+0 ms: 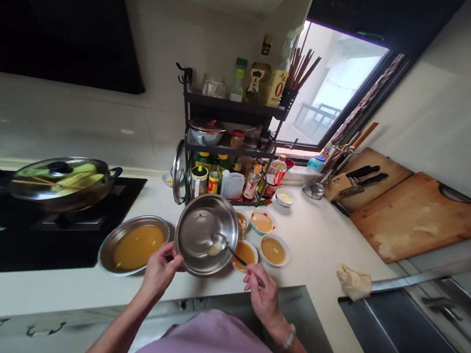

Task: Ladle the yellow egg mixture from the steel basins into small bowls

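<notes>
My left hand [164, 269] grips the rim of a metal bowl [196, 234], which is lifted and tilted over the counter. In my right hand [263, 293] is the handle of a spoon [236, 254]. Its head rests inside the bowl, with a little pale food or liquid in it. To the left stands an oval metal dish [141, 248] of brownish liquid. Small bowls of similar sauce sit at the right: one bowl [245, 255] partly behind the spoon, another bowl [274, 250] beside it, and a third bowl [263, 222] farther back.
A lidded pan [66, 182] stands on the black stove [38, 235] at left. Behind the bowls rises a black rack [234, 104] of bottles and jars. Cutting boards [427, 217] and a knife block [340, 186] lean at right, near the sink [412, 332].
</notes>
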A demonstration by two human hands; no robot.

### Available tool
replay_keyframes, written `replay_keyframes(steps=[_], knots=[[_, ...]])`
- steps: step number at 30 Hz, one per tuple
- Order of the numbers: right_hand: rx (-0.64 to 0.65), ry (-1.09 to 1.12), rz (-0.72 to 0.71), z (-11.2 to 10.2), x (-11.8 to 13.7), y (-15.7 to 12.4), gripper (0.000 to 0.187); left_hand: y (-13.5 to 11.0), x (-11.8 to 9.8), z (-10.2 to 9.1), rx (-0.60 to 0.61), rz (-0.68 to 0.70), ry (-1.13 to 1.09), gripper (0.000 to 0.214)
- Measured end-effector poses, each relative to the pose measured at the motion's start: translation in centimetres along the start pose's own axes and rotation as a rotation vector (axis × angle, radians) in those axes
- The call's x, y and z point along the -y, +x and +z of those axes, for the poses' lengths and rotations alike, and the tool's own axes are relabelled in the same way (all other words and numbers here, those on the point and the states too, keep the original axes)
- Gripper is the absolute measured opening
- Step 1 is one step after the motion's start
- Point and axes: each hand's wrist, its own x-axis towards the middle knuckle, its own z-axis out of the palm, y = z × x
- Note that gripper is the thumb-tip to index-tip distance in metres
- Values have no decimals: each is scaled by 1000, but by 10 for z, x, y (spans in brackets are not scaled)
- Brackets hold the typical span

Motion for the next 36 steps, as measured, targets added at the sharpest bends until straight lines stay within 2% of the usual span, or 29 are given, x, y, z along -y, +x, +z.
replay_keyframes(steps=[4,6,10,15,19,25,28,36], knots=[[-242,218,293,7,-1,-2,30,-1,2,0,-28,-44,-26,30],[-325,317,381,6,1,3,32,-1,2,-3,-35,-70,-66,32],[-381,379,414,-12,14,12,29,-1,10,-14,-54,-140,-155,33],[-452,279,338,-47,26,14,29,2,32,-24,-99,-269,-251,26],[-422,55,247,-68,25,5,31,5,46,-26,-115,-313,-320,23],[-233,-240,103,-77,8,-18,29,10,61,-24,-157,-336,-401,19],[-173,-274,58,-78,2,-25,27,14,72,-23,-184,-348,-434,18],[-134,-299,50,-81,-3,-30,26,21,100,-18,-183,-347,-471,20]])
